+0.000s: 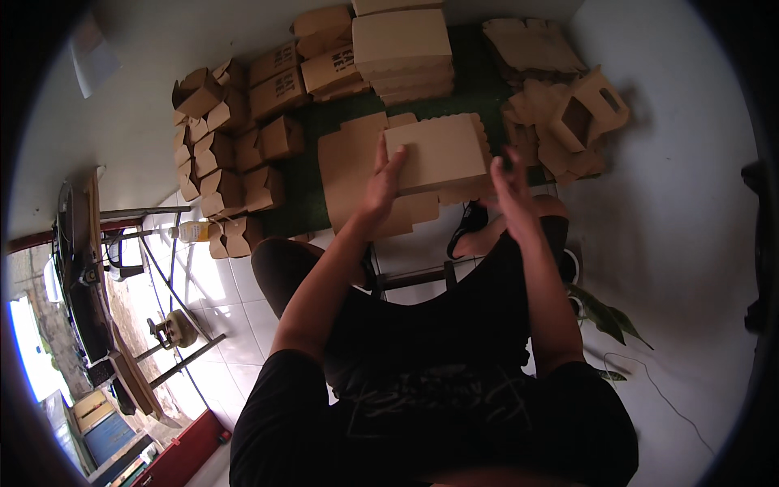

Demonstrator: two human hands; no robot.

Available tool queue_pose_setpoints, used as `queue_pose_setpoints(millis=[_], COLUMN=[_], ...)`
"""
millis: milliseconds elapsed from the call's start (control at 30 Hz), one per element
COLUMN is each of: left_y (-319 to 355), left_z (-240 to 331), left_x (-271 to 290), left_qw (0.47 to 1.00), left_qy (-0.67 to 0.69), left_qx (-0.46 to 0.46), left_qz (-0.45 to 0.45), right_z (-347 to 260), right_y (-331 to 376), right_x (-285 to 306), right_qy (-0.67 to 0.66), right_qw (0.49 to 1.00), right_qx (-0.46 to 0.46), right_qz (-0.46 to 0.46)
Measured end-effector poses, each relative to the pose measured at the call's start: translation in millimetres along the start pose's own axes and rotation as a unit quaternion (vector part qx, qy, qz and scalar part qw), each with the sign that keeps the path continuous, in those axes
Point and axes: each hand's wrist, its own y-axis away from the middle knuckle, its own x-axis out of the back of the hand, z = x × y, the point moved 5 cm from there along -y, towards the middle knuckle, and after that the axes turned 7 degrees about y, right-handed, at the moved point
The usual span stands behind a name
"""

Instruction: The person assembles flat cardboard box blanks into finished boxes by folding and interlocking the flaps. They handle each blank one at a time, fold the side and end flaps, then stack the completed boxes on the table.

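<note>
We have a closed brown cardboard box (442, 150) in front of us, lying on a flat cardboard sheet (339, 170) over the green mat (307, 191). Our left hand (381, 185) is at the box's left end, fingers straight and thumb spread apart from them; we cannot tell how firmly it presses. Our right hand (513, 191), blurred, is spread just beside the scalloped right edge; we cannot tell whether it touches. Beyond the box we see a stack of similar boxes (402, 40). Small boxes (221, 193) crowd the left, near a bottle (195, 232), while a handled box (570, 123) sits tilted on cardboard pieces (560, 160) at right.
</note>
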Motion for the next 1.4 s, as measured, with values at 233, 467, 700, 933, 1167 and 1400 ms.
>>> queue_pose_setpoints(millis=[233, 467, 700, 933, 1167, 1400], left_y=[-35, -64, -86, -87, -95, -126], left_z=[12, 33, 16, 2, -8, -17], left_x=[-73, -107, -106, -119, -123, -139], left_qw=[0.997, 0.996, 0.996, 0.998, 0.997, 0.990], left_qy=[-0.041, -0.056, -0.066, -0.026, -0.017, 0.124], left_qx=[-0.059, -0.064, -0.005, 0.013, 0.028, 0.056], left_qz=[-0.032, -0.039, -0.063, -0.062, -0.073, -0.035], right_z=[-16, -36, -73, -93, -70, -60], right_y=[-16, -92, -173, -256, -326, -333], right_x=[-26, 33, 77, 87, 69, 64], right_qy=[-0.302, -0.289, -0.060, -0.077, -0.043, 0.157], right_qw=[0.952, 0.936, 0.958, 0.993, 0.998, 0.974], right_qx=[-0.007, 0.074, 0.074, 0.042, 0.039, 0.117], right_qz=[0.042, 0.188, 0.272, 0.075, 0.011, 0.114])
